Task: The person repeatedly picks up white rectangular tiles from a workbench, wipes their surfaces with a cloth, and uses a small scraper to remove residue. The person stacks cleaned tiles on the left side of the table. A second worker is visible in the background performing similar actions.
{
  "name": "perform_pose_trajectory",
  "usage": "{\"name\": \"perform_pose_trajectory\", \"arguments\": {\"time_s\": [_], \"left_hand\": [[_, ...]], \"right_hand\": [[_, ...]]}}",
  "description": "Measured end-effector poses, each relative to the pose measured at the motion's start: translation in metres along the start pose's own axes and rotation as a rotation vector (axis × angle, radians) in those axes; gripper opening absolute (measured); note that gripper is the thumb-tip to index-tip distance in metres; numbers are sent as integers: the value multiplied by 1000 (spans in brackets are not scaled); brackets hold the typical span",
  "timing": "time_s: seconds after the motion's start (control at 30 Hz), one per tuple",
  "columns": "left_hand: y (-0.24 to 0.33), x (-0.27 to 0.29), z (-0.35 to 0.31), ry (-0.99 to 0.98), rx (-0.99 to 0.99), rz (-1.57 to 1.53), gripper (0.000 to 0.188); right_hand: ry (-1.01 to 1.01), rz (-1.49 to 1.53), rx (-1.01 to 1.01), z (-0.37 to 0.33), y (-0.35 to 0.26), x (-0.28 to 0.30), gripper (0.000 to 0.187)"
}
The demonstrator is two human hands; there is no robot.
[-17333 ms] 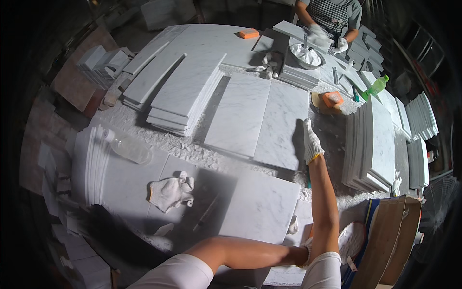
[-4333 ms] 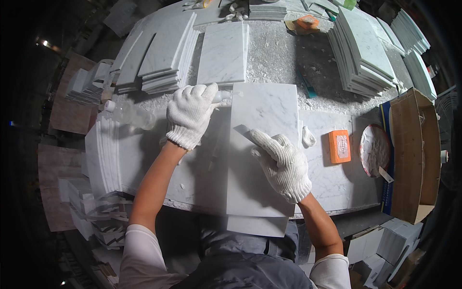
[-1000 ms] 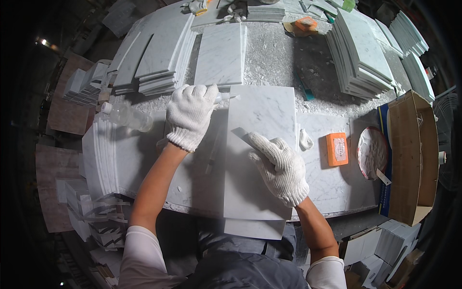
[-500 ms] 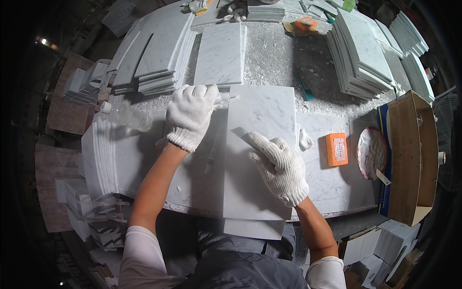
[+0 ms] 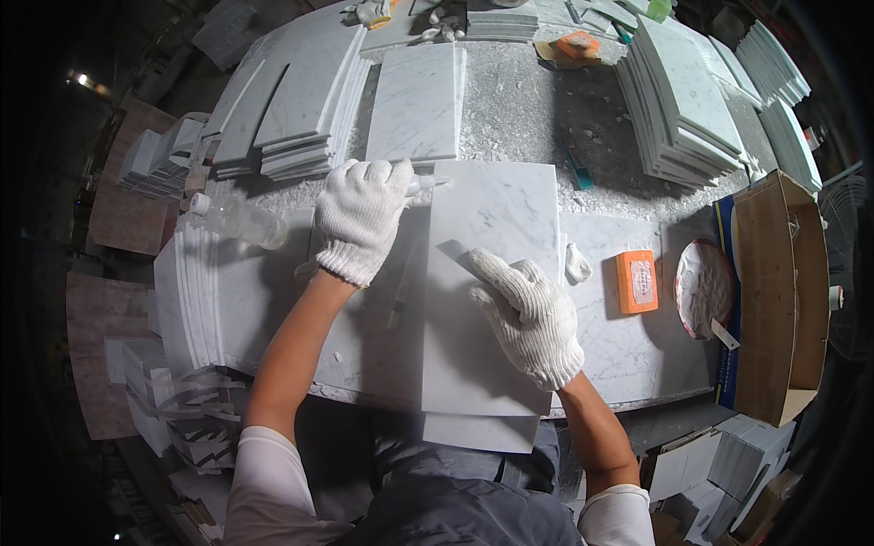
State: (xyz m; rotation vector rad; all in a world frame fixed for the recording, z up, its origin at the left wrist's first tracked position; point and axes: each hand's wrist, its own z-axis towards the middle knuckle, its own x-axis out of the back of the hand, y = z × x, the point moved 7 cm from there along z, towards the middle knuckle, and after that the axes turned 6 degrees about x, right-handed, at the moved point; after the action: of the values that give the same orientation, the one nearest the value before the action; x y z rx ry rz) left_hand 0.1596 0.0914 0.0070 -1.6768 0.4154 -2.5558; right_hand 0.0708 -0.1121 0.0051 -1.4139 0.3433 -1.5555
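Note:
A white marble tile with grey veins [image 5: 496, 205] lies lengthwise in front of me, over another tile [image 5: 482, 431] whose end juts out toward me. My left hand [image 5: 364, 214], in a white knitted glove, is closed around a small white tube with a nozzle [image 5: 421, 185]. Its tip points right, at the tile's far left corner. Over the tile's middle, my right hand [image 5: 528, 314], gloved too, is closed on a thin flat scraper blade [image 5: 458, 258]. The blade slants up to the left; its handle is hidden in the glove.
Stacked marble tiles [image 5: 309, 86] stand at the far left, more [image 5: 683, 100] at the far right. A clear plastic bottle [image 5: 241, 221] lies left. On the right are a crumpled white scrap [image 5: 578, 264], an orange block [image 5: 636, 282], a plate of white paste [image 5: 703, 289] and a cardboard box [image 5: 774, 300].

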Motion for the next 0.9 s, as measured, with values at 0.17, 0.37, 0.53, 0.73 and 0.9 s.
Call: {"name": "perform_pose_trajectory", "arguments": {"time_s": [0.17,0.37,0.53,0.73,0.9], "left_hand": [[-1,3,1,-13,11,-6,36],[-16,16,-19,160,167,-259,31],[-42,12,-85,56,546,-882,42],[-57,7,-189,-52,987,-1218,41],[-58,-15,-246,-31,1058,-1367,37]], "right_hand": [[-5,6,-17,1,0,0,43],[53,135,-31,1,-1,3,44],[230,262,-28,-5,12,3,42],[283,199,10,-13,28,-1,42],[328,192,-42,-17,36,-5,42]]}}
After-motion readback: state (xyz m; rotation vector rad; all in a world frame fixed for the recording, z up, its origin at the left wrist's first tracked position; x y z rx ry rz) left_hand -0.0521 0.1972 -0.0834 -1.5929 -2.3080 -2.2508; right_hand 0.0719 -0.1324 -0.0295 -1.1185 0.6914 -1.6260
